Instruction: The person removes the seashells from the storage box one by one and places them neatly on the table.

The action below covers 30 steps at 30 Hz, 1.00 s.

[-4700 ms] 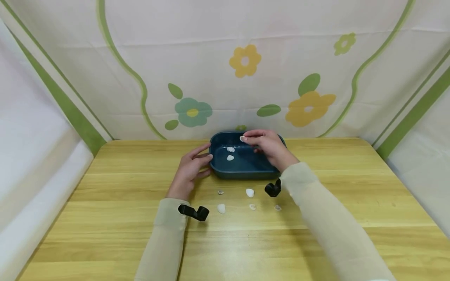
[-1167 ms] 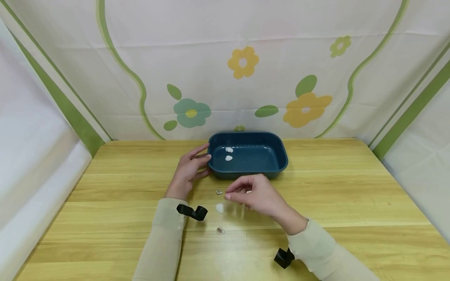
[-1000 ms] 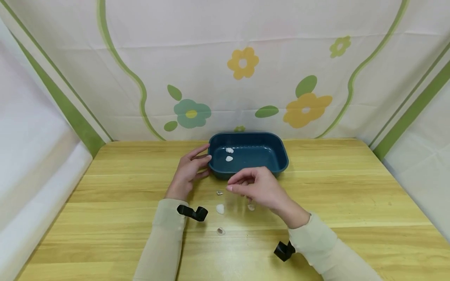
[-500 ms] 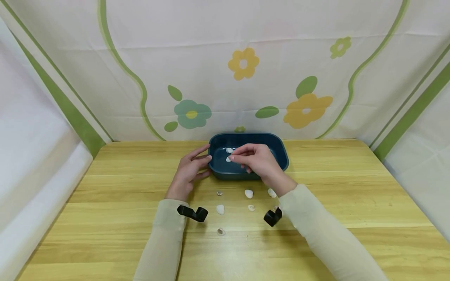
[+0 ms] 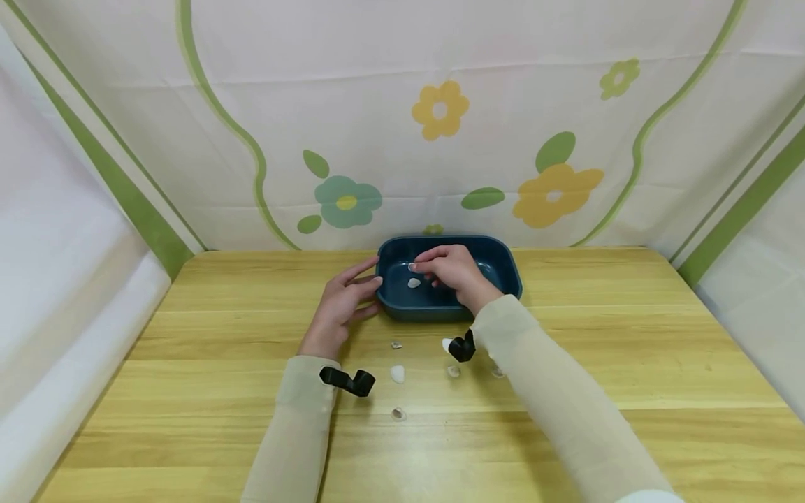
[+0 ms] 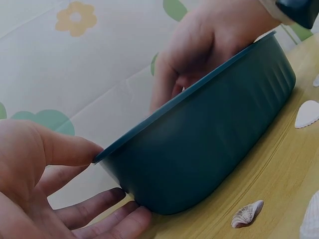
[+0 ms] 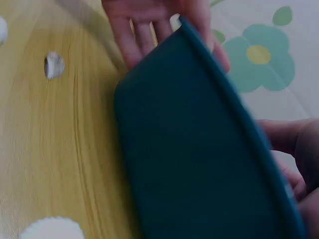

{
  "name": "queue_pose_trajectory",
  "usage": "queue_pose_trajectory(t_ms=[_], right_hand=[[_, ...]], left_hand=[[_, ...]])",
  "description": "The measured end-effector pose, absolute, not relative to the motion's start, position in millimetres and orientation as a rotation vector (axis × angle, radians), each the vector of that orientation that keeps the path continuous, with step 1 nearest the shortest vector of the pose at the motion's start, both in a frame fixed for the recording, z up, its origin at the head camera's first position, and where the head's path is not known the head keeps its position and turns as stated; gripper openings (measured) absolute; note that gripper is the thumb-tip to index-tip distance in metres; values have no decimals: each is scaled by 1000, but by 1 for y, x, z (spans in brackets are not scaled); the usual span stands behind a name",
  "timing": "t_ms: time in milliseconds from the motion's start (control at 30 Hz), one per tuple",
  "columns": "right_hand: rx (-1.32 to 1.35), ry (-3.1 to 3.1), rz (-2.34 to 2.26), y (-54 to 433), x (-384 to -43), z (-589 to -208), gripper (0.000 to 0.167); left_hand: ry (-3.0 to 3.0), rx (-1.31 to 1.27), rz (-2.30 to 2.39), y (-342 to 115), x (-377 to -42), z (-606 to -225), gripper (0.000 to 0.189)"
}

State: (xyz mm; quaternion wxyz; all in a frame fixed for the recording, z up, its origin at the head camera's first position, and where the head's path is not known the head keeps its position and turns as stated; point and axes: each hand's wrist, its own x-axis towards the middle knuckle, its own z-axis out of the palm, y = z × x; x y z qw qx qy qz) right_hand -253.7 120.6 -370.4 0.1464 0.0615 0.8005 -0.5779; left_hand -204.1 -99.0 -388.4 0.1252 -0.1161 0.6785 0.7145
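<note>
A dark blue-green plastic basin [image 5: 409, 314] stands at the back of the table. My left hand [image 5: 339, 307] touches its left end: the left wrist view has one fingertip on the rim and lower fingers against the outer wall. Reaching in over the front rim, my right hand [image 5: 458, 272] pinches a small white seashell [image 5: 411, 267] at the basin's left side. Another white seashell [image 5: 414, 283] lies on the basin floor, nearer the front. Both wrist views hide the right fingertips behind the basin wall.
Several shells lie before the basin. A left column has a small ribbed shell [image 5: 396, 345], a white shell [image 5: 397, 374] and a brownish one [image 5: 399, 414]. Right of it are a white shell [image 5: 446, 345] and a pale shell [image 5: 453, 371]. A flowered curtain [image 5: 402, 161] hangs behind.
The shell my right hand held over the basin is gone from it, and a brownish shell now lies at the front left. That hand has moved from the table back into the basin.
</note>
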Motion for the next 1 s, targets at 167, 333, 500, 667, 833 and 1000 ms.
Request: queue_pose_trajectory(t_ms=[167, 333, 500, 667, 833, 1000], right_hand=[[134, 2332, -1589, 120, -256, -377, 24], [120, 2387, -1558, 118, -257, -378, 23], [125, 2391, -1526, 117, -259, -380, 24], [102, 2391, -1471, 117, -262, -382, 24], [89, 2393, -1438, 117, -263, -384, 24], [71, 2419, -1389, 117, -265, -385, 24]], left_hand=[[1973, -338, 2081, -97, -205, -388, 45], [1972, -339, 2084, -97, -205, -387, 45], [1971, -336, 2089, -98, -204, -388, 46], [1968, -336, 2089, -99, -204, -389, 46], [1967, -335, 2091, -98, -204, -389, 47], [1972, -346, 2088, -98, -204, -388, 46]])
